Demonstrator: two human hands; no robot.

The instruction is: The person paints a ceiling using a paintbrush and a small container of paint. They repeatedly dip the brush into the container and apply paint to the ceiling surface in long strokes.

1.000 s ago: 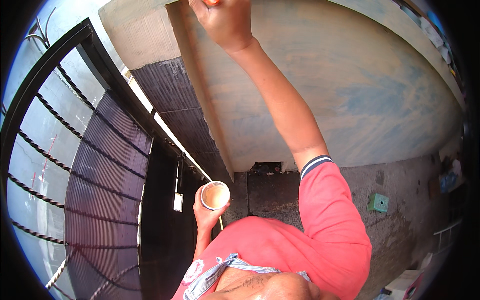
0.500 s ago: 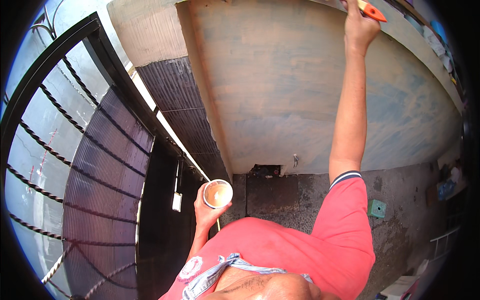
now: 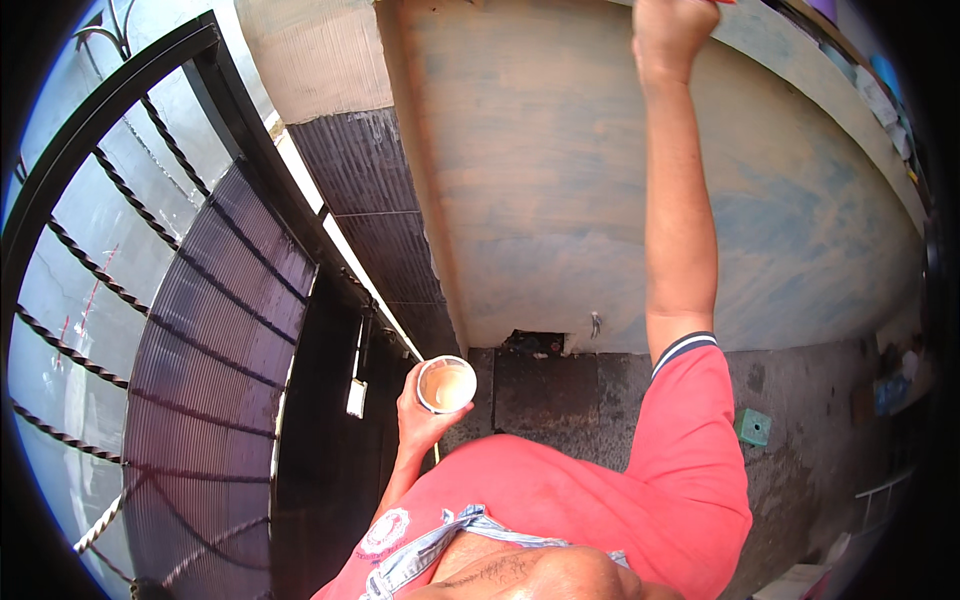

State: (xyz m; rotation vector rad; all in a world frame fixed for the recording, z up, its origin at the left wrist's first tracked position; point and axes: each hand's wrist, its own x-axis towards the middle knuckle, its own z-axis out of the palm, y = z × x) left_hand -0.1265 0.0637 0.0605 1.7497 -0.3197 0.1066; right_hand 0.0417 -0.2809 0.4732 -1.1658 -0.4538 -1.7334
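Note:
My left hand (image 3: 420,422) is wrapped around a clear plastic cup (image 3: 447,385) of peach-coloured paint, held at waist height close to my red shirt. Stretched far up, my right hand (image 3: 675,38) is closed on a paintbrush at the top edge of the view. Only a sliver of the brush's orange handle (image 3: 726,1) shows beside the fist; its bristles are out of view. Behind my arm stands a wall (image 3: 560,190) with streaky peach paint, and bluish patches show through on its right part.
To the left is a black metal gate (image 3: 215,80) with twisted bars and a corrugated panel (image 3: 215,340). A dark tiled pillar (image 3: 365,170) adjoins the wall. On the concrete floor at right sits a green block (image 3: 753,427). Assorted items line a ledge (image 3: 850,85) at upper right.
My right hand has moved left and farther up with the paintbrush, so most of the handle has left the view. The cup in my left hand has shifted slightly right.

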